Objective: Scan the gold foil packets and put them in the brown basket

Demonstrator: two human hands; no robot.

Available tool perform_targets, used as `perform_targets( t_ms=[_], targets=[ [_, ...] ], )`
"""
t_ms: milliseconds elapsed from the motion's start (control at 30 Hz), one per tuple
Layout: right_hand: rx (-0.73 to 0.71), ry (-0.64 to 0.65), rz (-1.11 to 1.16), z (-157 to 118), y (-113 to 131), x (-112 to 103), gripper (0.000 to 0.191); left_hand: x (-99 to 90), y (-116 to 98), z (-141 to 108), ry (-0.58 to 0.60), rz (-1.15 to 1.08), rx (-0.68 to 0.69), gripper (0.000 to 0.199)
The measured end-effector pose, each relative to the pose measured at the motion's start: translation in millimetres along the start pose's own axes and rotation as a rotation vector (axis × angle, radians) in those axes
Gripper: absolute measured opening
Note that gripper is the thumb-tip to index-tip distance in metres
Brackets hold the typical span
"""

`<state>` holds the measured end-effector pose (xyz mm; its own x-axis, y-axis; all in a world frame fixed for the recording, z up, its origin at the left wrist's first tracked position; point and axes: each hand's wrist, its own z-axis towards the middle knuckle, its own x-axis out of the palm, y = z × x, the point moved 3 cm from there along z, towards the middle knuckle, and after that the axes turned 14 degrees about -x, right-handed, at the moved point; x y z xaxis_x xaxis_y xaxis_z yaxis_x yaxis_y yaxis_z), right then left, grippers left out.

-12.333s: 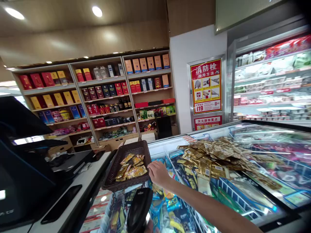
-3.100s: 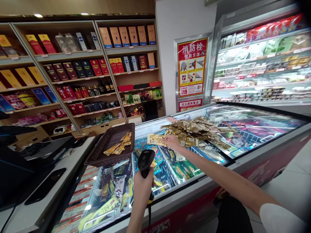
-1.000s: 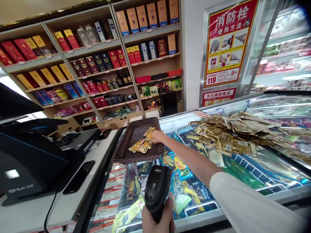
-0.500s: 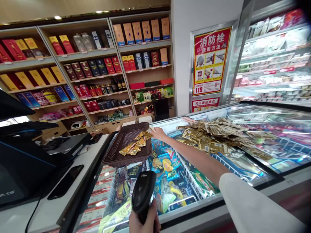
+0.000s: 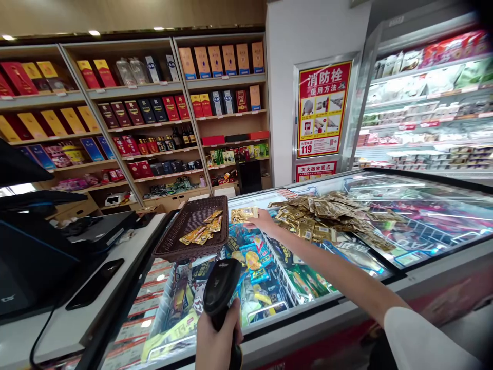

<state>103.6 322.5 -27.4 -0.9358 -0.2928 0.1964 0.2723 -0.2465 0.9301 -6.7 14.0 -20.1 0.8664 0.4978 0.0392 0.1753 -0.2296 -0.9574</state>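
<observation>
My left hand (image 5: pixel 219 336) is wrapped round the handle of a black handheld scanner (image 5: pixel 221 285) at the bottom centre. Stretched out over the freezer's glass top, my right hand (image 5: pixel 262 220) grips a gold packet (image 5: pixel 244 214). The packet is just right of a brown woven basket (image 5: pixel 171 246), in which several gold and orange packets (image 5: pixel 204 231) lie. A large heap of gold packets (image 5: pixel 323 213) is spread on the glass to the right of my right hand.
The freezer (image 5: pixel 308 303) holds colourful bags in wire baskets under its glass. On the left, a white counter (image 5: pixel 127 267) bears a black phone (image 5: pixel 95 284) and dark equipment. Shelves of boxed goods (image 5: pixel 227 103) stand behind, and a red poster (image 5: pixel 324 109) hangs on the wall.
My right hand has moved from the basket's right edge a little to the right, and the gold packet in it now shows clear of the basket. The view has shifted slightly.
</observation>
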Motion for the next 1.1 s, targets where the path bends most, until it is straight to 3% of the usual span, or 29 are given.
perform_targets(
  t_ms=[233,500,800,1100],
  targets=[
    [0.028,0.088,-0.018,-22.2,9.9,7.3,0.026,21.2,-36.1,-0.7,0.068,-0.024,0.066,0.047],
    [0.004,0.106,0.025,-31.6,19.1,16.7,0.025,27.5,-57.4,14.1,0.048,0.147,0.106,0.037],
    [-0.009,0.117,0.040,-43.3,23.6,17.8,0.022,41.3,-67.1,23.0,0.105,0.120,0.154,0.036],
    [-0.009,0.013,0.058,-43.7,21.3,12.6,0.023,46.6,-64.7,25.4,0.099,0.104,0.169,0.030]
  ],
)
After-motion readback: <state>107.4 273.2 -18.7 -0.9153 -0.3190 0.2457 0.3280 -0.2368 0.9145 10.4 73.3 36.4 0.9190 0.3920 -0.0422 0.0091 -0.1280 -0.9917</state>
